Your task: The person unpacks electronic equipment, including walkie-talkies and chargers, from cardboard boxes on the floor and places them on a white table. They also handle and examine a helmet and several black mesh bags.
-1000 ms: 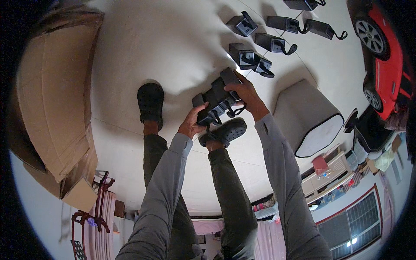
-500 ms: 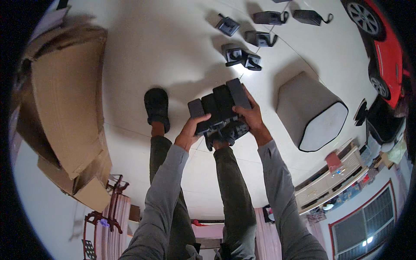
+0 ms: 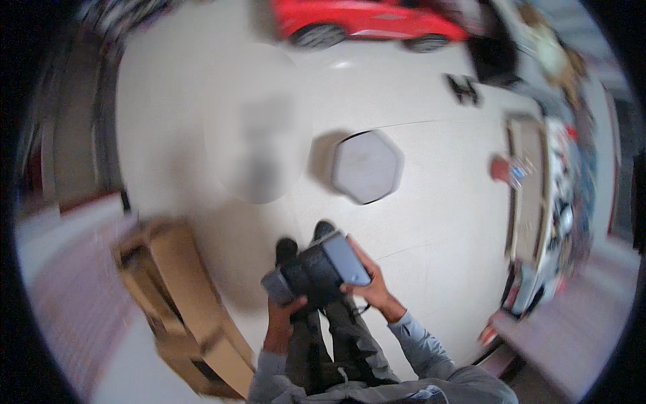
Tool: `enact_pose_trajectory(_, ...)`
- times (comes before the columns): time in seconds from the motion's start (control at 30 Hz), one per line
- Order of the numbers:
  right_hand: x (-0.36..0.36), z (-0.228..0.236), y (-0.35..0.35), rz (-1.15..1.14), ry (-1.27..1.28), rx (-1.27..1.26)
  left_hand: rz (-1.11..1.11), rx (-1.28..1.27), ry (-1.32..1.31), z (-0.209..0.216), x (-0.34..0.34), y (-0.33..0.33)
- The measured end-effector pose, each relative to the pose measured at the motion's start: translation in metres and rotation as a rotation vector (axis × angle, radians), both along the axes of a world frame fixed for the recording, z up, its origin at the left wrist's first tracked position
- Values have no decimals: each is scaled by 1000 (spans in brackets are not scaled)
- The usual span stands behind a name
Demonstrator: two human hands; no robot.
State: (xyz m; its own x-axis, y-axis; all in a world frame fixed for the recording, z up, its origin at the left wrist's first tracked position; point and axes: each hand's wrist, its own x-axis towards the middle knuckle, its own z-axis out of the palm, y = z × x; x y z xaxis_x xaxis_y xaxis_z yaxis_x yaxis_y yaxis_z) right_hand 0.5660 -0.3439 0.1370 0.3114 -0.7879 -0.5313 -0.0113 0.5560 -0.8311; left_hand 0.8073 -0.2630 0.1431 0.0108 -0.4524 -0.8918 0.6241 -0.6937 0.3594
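A row of several dark, box-shaped devices [image 3: 313,273] is squeezed side by side between my two hands, above my legs and shoes. My left hand [image 3: 281,318] presses on the left end of the row, its thumb over the near side. On the other end, my right hand [image 3: 374,285] is closed around a device with a lighter grey face [image 3: 346,259]. A thin dark strap dangles beside my right wrist. Motion blur hides what kind of devices these are.
Ahead on the pale tiled floor stands a grey hexagonal stool [image 3: 367,167]. A red toy car [image 3: 370,23] is at the far side. Opened cardboard boxes [image 3: 192,296] lie at the left, and a low cream cabinet [image 3: 528,192] stands at the right. A smeared grey patch [image 3: 262,135] covers some floor.
My view has turned to the right and risen, so the car is now ahead and the stool looks smaller. Both hands keep hold of the row. The devices on the floor no longer show clearly.
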Motion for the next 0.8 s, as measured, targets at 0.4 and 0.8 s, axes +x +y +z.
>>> enact_pose_trajectory(0.4, -238, 473, 237, -863, 89, -328, -762, -409, 47, 448, -274, 39)
enact_pose_trajectory(0.8, -518, 544, 429, -1327, 15, -368, -1232, -461, 202, 502, -621, 155)
